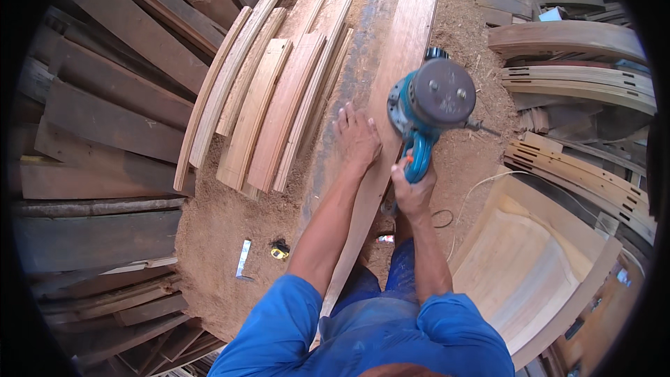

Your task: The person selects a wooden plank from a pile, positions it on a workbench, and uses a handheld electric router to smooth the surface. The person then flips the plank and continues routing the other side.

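A blue-green router (pixel 440 94) with a dark round top stands against the right edge of a long wooden board (pixel 412 28). My right hand (pixel 414 194) is closed around its loop handle. My left hand (pixel 359 139) lies on the board's left side with the fingers stretched out, to the left of the router. Beneath the board runs a worn, dark-stained bench (pixel 370 35). The router's bit and where it meets the wood are hidden under its base.
Several curved, grooved wooden pieces (pixel 255 115) lie left of the bench. A yellow tape measure (pixel 279 250) sits in sawdust nearby. Dark boards (pixel 105 167) line the left; curved pieces (pixel 569 40) are stacked at right. A framed wooden panel (pixel 527 265) lies lower right, beside a thin cord (pixel 469 199).
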Demonstrator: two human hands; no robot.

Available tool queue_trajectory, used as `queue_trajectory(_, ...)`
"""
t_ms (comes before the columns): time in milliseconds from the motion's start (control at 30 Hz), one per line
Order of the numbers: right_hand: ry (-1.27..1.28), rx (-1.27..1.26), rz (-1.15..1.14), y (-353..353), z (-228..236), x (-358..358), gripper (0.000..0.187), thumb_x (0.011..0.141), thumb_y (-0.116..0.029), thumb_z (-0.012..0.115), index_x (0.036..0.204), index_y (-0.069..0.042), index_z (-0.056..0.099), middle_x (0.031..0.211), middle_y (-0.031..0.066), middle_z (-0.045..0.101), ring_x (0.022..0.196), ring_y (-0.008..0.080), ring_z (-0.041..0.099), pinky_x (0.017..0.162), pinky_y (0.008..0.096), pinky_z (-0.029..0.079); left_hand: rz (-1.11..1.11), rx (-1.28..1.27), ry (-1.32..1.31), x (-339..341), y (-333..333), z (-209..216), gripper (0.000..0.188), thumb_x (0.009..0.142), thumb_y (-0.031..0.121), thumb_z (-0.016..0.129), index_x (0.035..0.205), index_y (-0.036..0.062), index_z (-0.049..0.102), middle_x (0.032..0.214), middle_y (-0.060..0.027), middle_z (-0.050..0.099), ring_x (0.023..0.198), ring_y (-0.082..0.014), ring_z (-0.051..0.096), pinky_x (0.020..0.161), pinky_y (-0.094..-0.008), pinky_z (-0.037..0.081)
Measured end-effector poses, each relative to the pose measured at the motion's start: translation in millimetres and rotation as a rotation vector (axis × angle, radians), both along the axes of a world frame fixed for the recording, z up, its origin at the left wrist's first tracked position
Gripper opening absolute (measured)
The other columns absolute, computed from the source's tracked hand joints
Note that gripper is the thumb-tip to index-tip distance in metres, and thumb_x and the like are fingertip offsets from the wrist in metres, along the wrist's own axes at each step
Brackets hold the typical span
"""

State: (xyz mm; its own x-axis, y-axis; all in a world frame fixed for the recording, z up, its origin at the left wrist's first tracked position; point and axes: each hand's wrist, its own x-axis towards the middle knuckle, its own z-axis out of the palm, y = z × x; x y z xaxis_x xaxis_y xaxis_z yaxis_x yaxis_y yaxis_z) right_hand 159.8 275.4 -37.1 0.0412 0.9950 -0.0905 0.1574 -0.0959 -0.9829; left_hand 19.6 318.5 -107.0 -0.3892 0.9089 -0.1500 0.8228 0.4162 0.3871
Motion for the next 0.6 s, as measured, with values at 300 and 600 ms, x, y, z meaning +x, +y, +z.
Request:
queue_trajectory(300, 0.052, 0.002, -0.034, -42, -19, -28, 0.034, 0.083, -0.007, 0.072, 0.112, 0.001, 0.056, 0.090, 0.0051, 0.060, 0.078, 0.0110, 0.059, 0.074, 0.0280, 0.051, 0.025, 0.030, 0.105, 2, -90, -3, 0.042, 0.098, 0.029, 0.050, 0.124, -0.0026, 0.056, 0.154, -0.0283, 0.036, 0.142, -0.0471, 0.034, 0.116, -0.0622, 0.024)
queue_trajectory(600, 0.073, 0.134, -0.084, 17, -24, -38, 0.033, 0.082, 0.001, 0.068, 0.113, 0.000, 0.055, 0.088, 0.0021, 0.057, 0.076, 0.0088, 0.056, 0.073, 0.0262, 0.048, 0.026, 0.078, 0.128, 3, -90, 1, 0.046, 0.096, 0.028, 0.051, 0.126, -0.0070, 0.055, 0.154, -0.0291, 0.037, 0.140, -0.0483, 0.035, 0.116, -0.0614, 0.023)
